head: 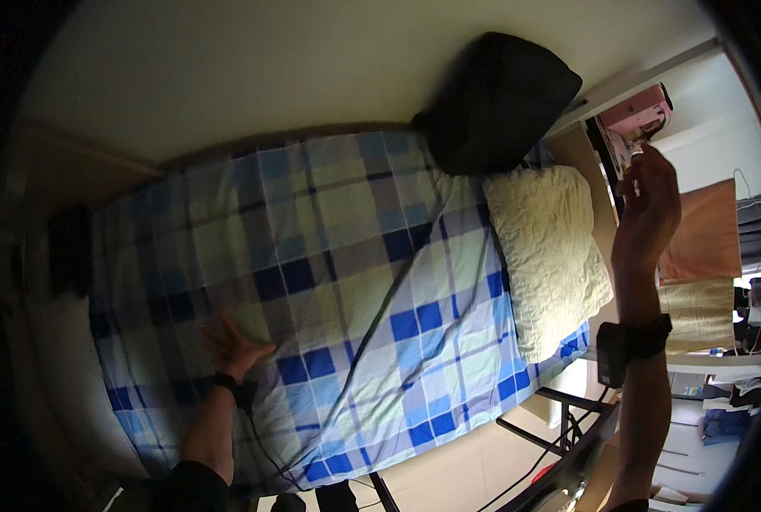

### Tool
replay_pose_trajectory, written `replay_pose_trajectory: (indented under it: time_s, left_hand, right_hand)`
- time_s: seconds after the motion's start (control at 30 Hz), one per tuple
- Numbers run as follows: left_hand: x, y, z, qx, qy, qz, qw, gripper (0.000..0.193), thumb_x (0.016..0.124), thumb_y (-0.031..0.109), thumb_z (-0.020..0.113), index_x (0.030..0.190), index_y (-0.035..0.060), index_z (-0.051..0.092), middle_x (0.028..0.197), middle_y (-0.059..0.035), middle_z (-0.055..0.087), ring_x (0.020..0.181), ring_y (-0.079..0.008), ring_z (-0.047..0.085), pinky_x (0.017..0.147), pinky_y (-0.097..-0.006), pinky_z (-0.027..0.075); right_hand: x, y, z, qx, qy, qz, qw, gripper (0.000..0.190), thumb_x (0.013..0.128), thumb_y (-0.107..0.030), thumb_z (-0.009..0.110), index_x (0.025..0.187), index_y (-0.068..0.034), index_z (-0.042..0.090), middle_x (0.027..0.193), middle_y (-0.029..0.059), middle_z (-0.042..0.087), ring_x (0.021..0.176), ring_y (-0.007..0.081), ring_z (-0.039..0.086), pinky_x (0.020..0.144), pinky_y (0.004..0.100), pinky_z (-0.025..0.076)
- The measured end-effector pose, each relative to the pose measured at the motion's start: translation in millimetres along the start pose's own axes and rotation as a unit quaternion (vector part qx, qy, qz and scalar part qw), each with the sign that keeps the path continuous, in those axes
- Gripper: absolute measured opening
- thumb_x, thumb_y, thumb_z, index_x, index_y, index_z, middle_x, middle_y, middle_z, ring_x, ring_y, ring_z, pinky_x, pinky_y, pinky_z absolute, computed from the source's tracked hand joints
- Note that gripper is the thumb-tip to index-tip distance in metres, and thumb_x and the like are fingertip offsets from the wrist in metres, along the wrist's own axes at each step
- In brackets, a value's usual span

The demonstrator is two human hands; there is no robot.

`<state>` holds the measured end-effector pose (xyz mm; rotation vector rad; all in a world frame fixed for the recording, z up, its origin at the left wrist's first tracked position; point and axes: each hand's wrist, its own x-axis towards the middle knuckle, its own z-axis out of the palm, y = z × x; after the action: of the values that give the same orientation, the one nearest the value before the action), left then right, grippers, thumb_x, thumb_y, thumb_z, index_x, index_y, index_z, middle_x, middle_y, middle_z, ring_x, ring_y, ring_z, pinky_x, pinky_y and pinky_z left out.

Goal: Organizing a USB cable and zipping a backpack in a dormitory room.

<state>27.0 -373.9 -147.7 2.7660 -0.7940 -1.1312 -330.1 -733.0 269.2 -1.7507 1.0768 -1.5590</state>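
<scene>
My left hand is over the lower left of a bed spread with a blue, white and yellow plaid sheet. Its fingers are apart and it holds nothing; whether the palm presses on the cloth is hard to tell. Long creases run diagonally across the sheet. On the right side, my right hand is raised with its fingers curled, and what may be between them cannot be made out. Near it lies a cream crinkled pillow at the bed's end. Both wrists wear a black strap with a small device and a cable.
A large black bag-like object rests by the wall at the pillow's upper corner. Beyond the bed's end are a pink box, an orange cloth and shelves with folded clothes. Black metal legs stand along the near edge.
</scene>
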Motion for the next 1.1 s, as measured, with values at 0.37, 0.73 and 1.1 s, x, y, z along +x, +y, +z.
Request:
replay_pose_trajectory:
  time_s: [0.37, 0.73, 1.1]
  left_hand:
    - [-8, 31, -26, 0.079, -0.029, -0.069, 0.994, 0.150, 0.050, 0.062, 0.085, 0.149, 0.0132, -0.017, 0.151, -0.0359, -0.009, 0.141, -0.0519, -0.003, 0.113, -0.0600, 0.007]
    - [-4, 27, -21, 0.099, -0.038, -0.111, 0.988, 0.155, 0.046, 0.063, 0.087, 0.149, 0.0134, -0.018, 0.149, -0.0359, -0.017, 0.139, -0.0556, -0.007, 0.110, -0.0641, 0.013]
    - [-13, 43, -38, 0.056, -0.073, -0.138, 0.986, 0.155, 0.045, 0.064, 0.086, 0.149, 0.0116, -0.016, 0.148, -0.0380, -0.015, 0.138, -0.0574, -0.007, 0.110, -0.0651, 0.009]
  right_hand:
    - [177, 90, 36, -0.185, -0.173, 0.000, 0.967, 0.036, 0.086, -0.027, 0.061, 0.118, -0.009, 0.064, 0.122, 0.0091, 0.061, 0.103, 0.0196, 0.060, 0.086, 0.0328, 0.050]
    - [193, 180, 126, -0.553, -0.326, -0.076, 0.763, 0.085, 0.069, -0.033, 0.077, 0.141, -0.009, 0.039, 0.139, 0.0167, 0.045, 0.130, 0.0430, 0.037, 0.107, 0.0483, 0.034]
    - [134, 165, 114, -0.681, -0.282, -0.126, 0.664, 0.049, 0.080, -0.013, 0.067, 0.125, -0.006, 0.048, 0.120, 0.0104, 0.053, 0.113, 0.0330, 0.050, 0.095, 0.0527, 0.043]
